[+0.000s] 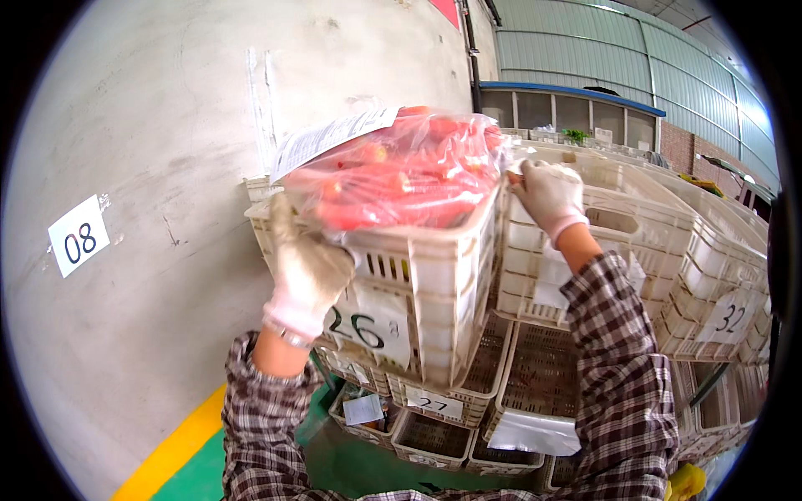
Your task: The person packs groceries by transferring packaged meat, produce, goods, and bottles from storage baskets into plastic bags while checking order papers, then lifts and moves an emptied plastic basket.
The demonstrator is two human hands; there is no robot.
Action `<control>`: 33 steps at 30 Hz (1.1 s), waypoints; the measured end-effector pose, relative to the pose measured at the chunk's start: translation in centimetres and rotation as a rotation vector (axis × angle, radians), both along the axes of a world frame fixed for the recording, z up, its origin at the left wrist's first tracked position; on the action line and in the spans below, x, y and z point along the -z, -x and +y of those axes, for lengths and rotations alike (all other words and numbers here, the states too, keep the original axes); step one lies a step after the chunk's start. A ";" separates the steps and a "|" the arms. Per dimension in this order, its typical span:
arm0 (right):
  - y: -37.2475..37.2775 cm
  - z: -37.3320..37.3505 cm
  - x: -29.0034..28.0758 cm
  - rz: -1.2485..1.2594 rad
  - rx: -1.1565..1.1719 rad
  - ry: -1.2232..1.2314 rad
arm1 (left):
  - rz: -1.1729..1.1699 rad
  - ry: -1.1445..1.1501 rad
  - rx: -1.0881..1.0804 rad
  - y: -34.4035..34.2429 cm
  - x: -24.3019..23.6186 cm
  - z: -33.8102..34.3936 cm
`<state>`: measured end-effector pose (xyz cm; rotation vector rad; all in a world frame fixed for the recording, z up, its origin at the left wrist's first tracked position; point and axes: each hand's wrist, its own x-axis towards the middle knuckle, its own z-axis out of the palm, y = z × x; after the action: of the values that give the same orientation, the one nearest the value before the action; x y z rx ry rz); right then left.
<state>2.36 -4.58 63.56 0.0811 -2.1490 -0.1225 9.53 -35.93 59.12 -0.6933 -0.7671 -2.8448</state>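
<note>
A clear plastic bag of long red produce, perhaps carrots (pixel 409 179), lies on a whitish plastic crate (pixel 439 284), rising above its rim. A white printed sheet (pixel 334 138) rests on the bag's left. My left hand (pixel 309 271), in a pale glove, grips the crate's front left corner, fingers along its side and thumb at the front rim. My right hand (pixel 547 196), also gloved, is closed near the crate's right rim, beside the neighbouring crate (pixel 585 275). Its fingertips are partly hidden, so what they hold is unclear.
More crates stand to the right (pixel 718 292). Lower crates (pixel 451 401) sit beneath, one with a silvery plastic sheet (pixel 535 432). A concrete wall (pixel 150 150) rises close on the left. Below it, a yellow stripe (pixel 171 447) borders the green floor (pixel 196 472).
</note>
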 end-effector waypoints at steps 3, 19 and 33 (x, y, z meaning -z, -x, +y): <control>-1.3 -1.2 -0.7 0.026 -0.126 0.100 | -0.004 0.007 0.036 -3.1 1.1 -2.7; -8.1 -23.3 -7.2 0.041 -0.755 -0.866 | 0.080 -0.086 0.004 -3.4 2.2 -5.4; -9.1 -20.9 -8.6 -0.095 -1.593 -0.636 | 0.120 -0.003 0.122 -4.8 6.4 -4.4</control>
<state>11.50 -25.43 72.16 2.0546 -1.4775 0.1469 14.31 -40.35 52.71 -0.9319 -0.7254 -2.8778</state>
